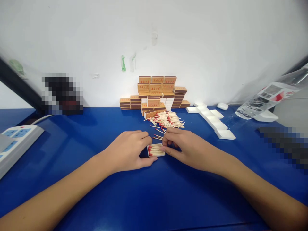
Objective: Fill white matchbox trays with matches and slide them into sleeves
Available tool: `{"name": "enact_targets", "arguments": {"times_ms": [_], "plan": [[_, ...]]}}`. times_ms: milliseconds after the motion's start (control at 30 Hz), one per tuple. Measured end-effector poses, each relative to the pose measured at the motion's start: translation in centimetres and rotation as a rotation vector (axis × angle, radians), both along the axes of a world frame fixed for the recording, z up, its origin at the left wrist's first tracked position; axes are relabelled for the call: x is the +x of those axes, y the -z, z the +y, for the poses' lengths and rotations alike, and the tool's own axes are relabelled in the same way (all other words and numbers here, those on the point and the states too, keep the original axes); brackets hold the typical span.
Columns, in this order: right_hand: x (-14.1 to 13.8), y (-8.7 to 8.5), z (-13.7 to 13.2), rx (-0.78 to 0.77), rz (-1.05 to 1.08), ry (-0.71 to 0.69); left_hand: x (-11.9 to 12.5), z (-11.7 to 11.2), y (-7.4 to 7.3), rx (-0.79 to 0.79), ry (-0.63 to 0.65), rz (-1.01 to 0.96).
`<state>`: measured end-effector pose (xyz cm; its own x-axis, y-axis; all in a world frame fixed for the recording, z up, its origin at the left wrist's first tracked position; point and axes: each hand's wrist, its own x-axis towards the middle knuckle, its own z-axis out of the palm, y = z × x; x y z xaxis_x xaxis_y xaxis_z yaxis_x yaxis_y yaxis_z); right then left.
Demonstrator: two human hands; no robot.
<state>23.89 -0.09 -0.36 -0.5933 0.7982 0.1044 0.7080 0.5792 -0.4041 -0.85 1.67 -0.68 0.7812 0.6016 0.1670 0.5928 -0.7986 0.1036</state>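
A small white matchbox tray (153, 156) filled with red-tipped matches (156, 149) lies on the blue table in front of me. My left hand (131, 149) grips the tray from its left, with the thumb along the near side and the fingers around the far side. At the tray's right end, the fingers of my right hand (179, 144) are curled together, thumb tip touching the matches' ends; whatever is between them is hidden. Several loose matches (157, 136) lie just beyond the tray, and a larger pile of matches (169, 120) lies behind them.
Stacked matchboxes (156, 88) stand against the white wall behind the pile. White empty trays (213, 122) lie to the right, near a leaning plastic bottle (262, 98) and a white earbud case (222, 106). A power strip (20, 141) sits at the left.
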Motion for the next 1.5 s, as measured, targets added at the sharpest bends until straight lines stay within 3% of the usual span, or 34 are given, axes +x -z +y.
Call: {"name": "enact_targets", "arguments": {"times_ms": [233,433,667,800,1033,1167,1267,1367,1500], "plan": [[-0.2,0.1,0.1,0.03,0.011,-0.045,0.0,0.0,0.0,0.003,0.009,-0.002],[0.0,0.7,1.0,0.127,0.011,0.123,0.1,0.0,-0.1,0.012,0.007,0.004],[-0.4,1.2,2.1,0.002,-0.084,0.18,0.0,-0.1,-0.1,0.01,0.011,0.014],[-0.2,0.9,2.0,-0.032,-0.14,0.167,0.0,0.0,-0.1,0.009,0.01,0.009],[1.3,0.1,1.5,-0.001,-0.055,0.12,0.1,-0.1,0.0,0.012,0.007,0.007],[0.3,-0.4,0.3,-0.005,-0.002,0.024,0.0,-0.1,-0.1,0.012,0.008,0.001],[-1.0,-0.1,-0.8,0.062,-0.079,-0.023,0.1,-0.1,-0.1,0.027,0.016,0.001],[-1.5,0.2,-1.1,0.103,-0.104,-0.015,0.1,-0.1,-0.2,0.036,0.019,0.002],[-0.7,-0.2,-0.4,0.104,0.047,0.053,0.1,-0.1,-0.2,0.014,0.012,0.011]]}}
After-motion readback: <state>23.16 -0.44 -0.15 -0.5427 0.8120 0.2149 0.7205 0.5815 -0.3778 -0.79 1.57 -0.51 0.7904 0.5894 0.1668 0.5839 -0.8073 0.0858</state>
